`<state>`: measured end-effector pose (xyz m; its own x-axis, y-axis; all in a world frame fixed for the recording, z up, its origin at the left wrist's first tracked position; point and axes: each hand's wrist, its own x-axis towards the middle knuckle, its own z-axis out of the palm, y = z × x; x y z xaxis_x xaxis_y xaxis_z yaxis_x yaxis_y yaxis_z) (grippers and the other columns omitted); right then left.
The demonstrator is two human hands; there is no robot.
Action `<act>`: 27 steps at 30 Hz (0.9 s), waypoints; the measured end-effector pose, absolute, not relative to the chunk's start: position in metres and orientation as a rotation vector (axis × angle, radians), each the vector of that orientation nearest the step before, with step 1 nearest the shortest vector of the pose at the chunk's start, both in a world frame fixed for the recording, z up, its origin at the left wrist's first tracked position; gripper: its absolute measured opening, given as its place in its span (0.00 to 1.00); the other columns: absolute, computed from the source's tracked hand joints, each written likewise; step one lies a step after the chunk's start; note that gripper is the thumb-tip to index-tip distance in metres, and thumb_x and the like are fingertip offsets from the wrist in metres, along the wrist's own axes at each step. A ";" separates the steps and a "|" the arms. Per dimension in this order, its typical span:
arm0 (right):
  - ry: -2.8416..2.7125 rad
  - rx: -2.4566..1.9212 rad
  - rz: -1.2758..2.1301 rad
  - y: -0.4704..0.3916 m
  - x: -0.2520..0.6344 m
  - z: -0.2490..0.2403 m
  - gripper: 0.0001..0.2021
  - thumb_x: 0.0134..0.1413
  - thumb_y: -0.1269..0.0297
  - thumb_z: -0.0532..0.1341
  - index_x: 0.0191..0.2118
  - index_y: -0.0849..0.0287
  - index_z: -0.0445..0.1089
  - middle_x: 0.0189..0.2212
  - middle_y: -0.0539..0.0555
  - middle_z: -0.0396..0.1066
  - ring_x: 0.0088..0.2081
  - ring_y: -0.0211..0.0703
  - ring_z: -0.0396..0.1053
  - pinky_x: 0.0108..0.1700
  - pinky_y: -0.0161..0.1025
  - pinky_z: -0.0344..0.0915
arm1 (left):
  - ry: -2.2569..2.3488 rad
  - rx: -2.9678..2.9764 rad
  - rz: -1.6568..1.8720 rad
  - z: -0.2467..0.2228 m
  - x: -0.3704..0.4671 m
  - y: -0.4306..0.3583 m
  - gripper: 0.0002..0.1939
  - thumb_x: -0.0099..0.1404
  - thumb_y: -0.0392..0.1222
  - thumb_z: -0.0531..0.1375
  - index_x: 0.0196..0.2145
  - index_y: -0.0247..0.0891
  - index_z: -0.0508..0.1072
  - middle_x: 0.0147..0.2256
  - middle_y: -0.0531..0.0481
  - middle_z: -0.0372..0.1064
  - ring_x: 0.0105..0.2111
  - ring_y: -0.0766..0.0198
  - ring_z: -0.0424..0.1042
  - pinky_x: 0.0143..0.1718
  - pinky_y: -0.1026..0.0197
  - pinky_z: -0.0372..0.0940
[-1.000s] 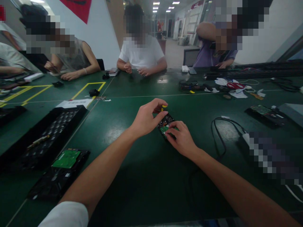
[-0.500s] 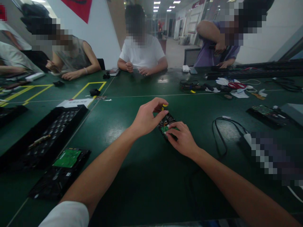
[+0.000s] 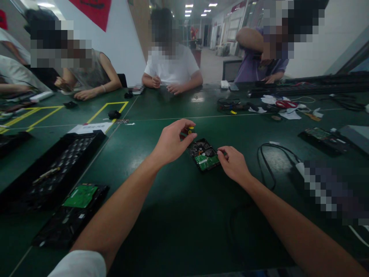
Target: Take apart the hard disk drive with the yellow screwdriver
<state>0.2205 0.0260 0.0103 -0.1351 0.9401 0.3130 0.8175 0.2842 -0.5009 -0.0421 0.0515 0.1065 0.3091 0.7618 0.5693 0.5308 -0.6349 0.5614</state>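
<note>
Left of the hard drive (image 3: 204, 156), the left hand (image 3: 172, 139) holds a yellow-marked item (image 3: 190, 130), pinched; at the drive's right edge, the right hand (image 3: 234, 163) is half-curled, its hold indeterminable.

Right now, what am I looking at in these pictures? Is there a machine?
No robot here: these are a person's bare hands, seen from one camera worn on the head, looking forward and down. The left hand holds a small yellow-and-black item. The right hand is by the right edge of a black device with a green circuit board; whether it touches is unclear. On the green table, to the left, also lie a long black tray and another board-bearing device.
</note>
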 end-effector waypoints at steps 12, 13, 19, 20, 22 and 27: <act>-2.033 -1.575 0.355 0.030 0.222 0.007 0.13 0.69 0.64 0.54 0.45 0.59 0.76 0.42 0.57 0.78 0.43 0.47 0.74 0.45 0.42 0.65 | 1.181 2.354 1.157 0.095 -0.035 0.051 0.14 0.67 0.34 0.63 0.50 0.41 0.74 0.46 0.48 0.77 0.44 0.59 0.76 0.43 0.57 0.74; -2.027 -1.583 0.358 0.030 0.222 0.006 0.13 0.68 0.66 0.53 0.45 0.59 0.76 0.41 0.57 0.78 0.43 0.47 0.74 0.45 0.42 0.66 | 1.181 2.362 1.158 0.095 -0.035 0.051 0.14 0.67 0.34 0.63 0.50 0.42 0.74 0.46 0.47 0.77 0.44 0.58 0.76 0.43 0.56 0.74; -1.964 -1.692 0.363 0.028 0.220 0.009 0.12 0.65 0.68 0.54 0.40 0.59 0.76 0.36 0.56 0.79 0.37 0.46 0.74 0.40 0.41 0.65 | 1.194 2.378 1.182 0.095 -0.034 0.051 0.14 0.67 0.33 0.63 0.50 0.42 0.74 0.47 0.48 0.77 0.45 0.58 0.77 0.45 0.55 0.74; -1.964 -1.706 0.359 0.028 0.220 0.011 0.12 0.65 0.68 0.54 0.39 0.58 0.76 0.36 0.56 0.78 0.36 0.46 0.74 0.39 0.41 0.64 | 1.197 2.374 1.189 0.094 -0.034 0.051 0.14 0.67 0.33 0.63 0.50 0.42 0.74 0.46 0.48 0.77 0.45 0.59 0.77 0.45 0.56 0.74; -1.974 -1.719 0.353 0.027 0.220 0.013 0.11 0.65 0.68 0.54 0.39 0.58 0.75 0.35 0.56 0.79 0.35 0.46 0.74 0.37 0.40 0.63 | 1.200 2.368 1.197 0.094 -0.034 0.051 0.14 0.67 0.33 0.63 0.50 0.42 0.74 0.46 0.49 0.77 0.45 0.59 0.76 0.45 0.56 0.74; -1.968 -1.754 0.365 0.024 0.220 0.018 0.11 0.64 0.67 0.54 0.35 0.57 0.74 0.28 0.54 0.77 0.30 0.44 0.73 0.33 0.39 0.61 | 1.194 2.361 1.218 0.092 -0.033 0.052 0.14 0.68 0.33 0.63 0.50 0.42 0.74 0.47 0.48 0.77 0.45 0.59 0.76 0.45 0.56 0.74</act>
